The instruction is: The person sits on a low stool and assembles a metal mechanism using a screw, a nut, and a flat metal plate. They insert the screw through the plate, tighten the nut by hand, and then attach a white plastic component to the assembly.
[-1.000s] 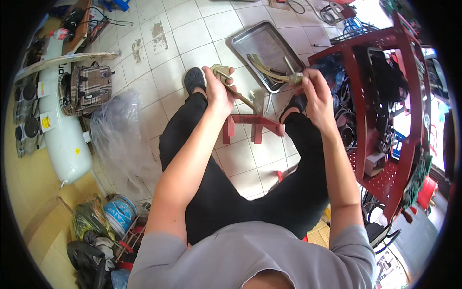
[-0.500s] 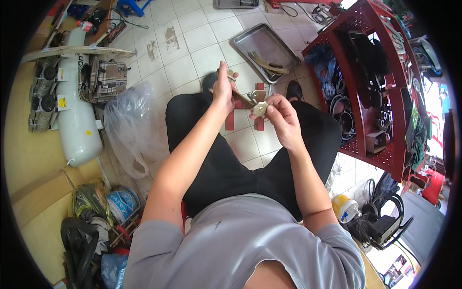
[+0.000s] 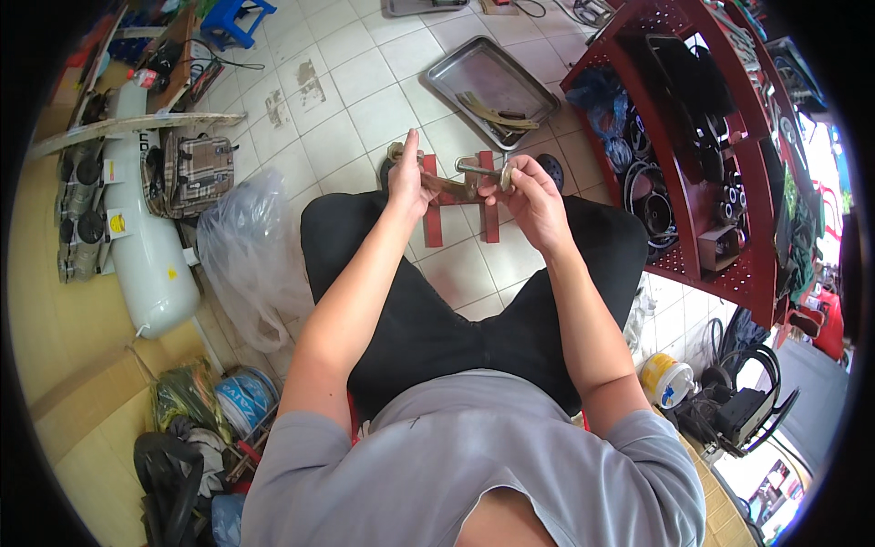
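My left hand [image 3: 408, 187] is closed around a brownish metal bracket [image 3: 445, 186], its fingers partly hiding it. A brass-coloured end piece [image 3: 395, 151] shows beyond those fingers. In the fingertips of my right hand [image 3: 540, 202] is a metal bolt [image 3: 478, 169] with a wide round head, its shank pointing left. The shank lies above the bracket's right end; whether the two touch I cannot tell. Both hands are held over a red metal frame [image 3: 490, 228] on the floor between my legs.
Beyond my hands lies a metal tray [image 3: 443, 75] with curved strips in it. A red tool rack [image 3: 679, 232] stands to the right. On the left are a clear plastic bag [image 3: 246, 246], a plaid bag [image 3: 202, 173] and a white cylinder [image 3: 155, 283].
My right hand has turned the bolt: its round head faced up before and now stands edge-on, with the shank showing. My left hand has shifted slightly left with the bracket.
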### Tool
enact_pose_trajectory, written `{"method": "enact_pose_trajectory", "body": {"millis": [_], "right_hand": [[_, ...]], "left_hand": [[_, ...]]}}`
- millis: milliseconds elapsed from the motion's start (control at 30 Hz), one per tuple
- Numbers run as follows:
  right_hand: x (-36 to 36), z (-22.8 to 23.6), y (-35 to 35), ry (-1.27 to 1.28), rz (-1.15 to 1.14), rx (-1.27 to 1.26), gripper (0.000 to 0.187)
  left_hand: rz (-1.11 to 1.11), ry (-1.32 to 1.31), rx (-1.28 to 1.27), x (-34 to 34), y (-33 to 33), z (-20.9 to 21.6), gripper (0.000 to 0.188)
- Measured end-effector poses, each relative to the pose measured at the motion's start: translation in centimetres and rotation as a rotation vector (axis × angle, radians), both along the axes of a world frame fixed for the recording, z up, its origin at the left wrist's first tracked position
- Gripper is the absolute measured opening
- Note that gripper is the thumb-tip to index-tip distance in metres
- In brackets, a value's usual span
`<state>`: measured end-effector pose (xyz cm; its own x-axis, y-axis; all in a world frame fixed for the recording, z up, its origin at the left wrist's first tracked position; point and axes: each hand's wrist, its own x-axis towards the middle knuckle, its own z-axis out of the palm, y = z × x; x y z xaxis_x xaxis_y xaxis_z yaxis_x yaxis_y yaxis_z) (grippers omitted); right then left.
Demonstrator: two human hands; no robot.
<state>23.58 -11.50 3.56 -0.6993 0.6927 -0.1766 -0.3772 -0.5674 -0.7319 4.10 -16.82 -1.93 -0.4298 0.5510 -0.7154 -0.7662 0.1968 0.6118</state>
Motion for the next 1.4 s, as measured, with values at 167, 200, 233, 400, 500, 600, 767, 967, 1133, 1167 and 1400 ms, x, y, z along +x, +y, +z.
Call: {"method": "enact_pose_trajectory", "body": {"millis": [167,200,233,400,500,600,767,967,1133,1167,1400], "right_hand": [[0.3,-1.0,0.5,-0.005,-0.036,-0.023,0.014],[0.3,-1.2,0.6,-0.008,-0.038,-0.032,0.014],[0.2,-1.0,0.7,-0.01,-0.039,-0.042,0.014],[0.4,-1.5,0.8,-0.004,-0.075,-0.057,0.016],[0.4,-1.2,0.7,-0.097,-0.138,-0.019,0.022],[0.4,-1.9,0.9,-0.211,-0.197,-0.01,0.031],[0.3,-1.8,1.0,-0.054,-0.183,-0.116,0.04],[0.2,-1.1,0.5,-0.418,-0.15,0.439,0.045],[1.1,-1.5,1.1,-0.615,-0.068,0.709,0.04],[1.0,-0.9,1.1,-0.631,-0.066,0.713,0.04],[1.0,-1.2,1.1,-0.676,-0.037,0.583,0.036]], "left_hand": [[0.002,0.031,-0.003,0.6,-0.1,0.5,0.058],[-0.003,0.015,0.002,0.3,-0.1,0.0,0.058],[-0.007,-0.001,0.005,0.0,-0.1,-0.4,0.057],[-0.012,0.023,0.023,0.2,0.0,-0.6,0.056],[0.003,0.091,0.024,0.4,0.0,-0.6,0.055],[0.002,0.156,0.017,0.4,0.1,-0.9,0.052],[0.011,0.184,-0.008,0.7,0.3,-0.2,0.051],[0.036,0.224,-0.018,0.3,0.3,-0.3,0.051],[0.061,0.224,-0.023,0.1,0.4,0.2,0.049],[0.065,0.237,-0.014,-0.1,0.4,-0.1,0.048],[-0.031,0.395,0.028,-1.1,0.2,-0.8,0.048]]}}
